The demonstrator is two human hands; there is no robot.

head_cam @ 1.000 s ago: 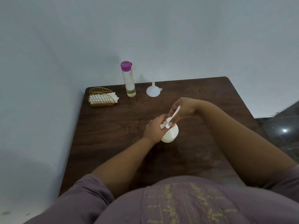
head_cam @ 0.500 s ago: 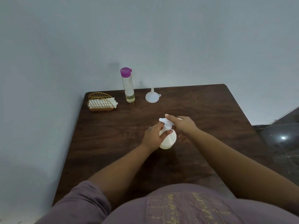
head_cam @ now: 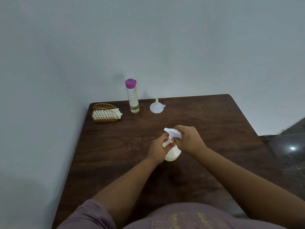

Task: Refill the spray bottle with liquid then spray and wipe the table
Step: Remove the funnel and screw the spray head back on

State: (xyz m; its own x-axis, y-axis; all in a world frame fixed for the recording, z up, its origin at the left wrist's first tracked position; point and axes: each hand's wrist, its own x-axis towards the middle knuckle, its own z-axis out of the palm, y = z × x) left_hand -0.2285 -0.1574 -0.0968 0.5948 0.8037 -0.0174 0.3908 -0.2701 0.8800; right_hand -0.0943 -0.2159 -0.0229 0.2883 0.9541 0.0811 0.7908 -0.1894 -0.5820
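Gold wire napkin holder (head_cam: 105, 113) at the far-left corner, against a pale wall (head_cam: 148, 38).

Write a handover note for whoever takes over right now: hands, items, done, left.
Left hand grips the spray bottle, which stands mid-table.
Right hand grips the spray head sitting on the bottle's neck; whether it is fully screwed on cannot be told.
Refill bottle, purple cap on, a little liquid at the bottom, stands at the back of the table. Funnel sits upside down beside it. Tissue holder at back left.
Done: apparently the refill, since the head is back on.
Left: finish tightening the head if needed, spray, take a tissue, wipe.
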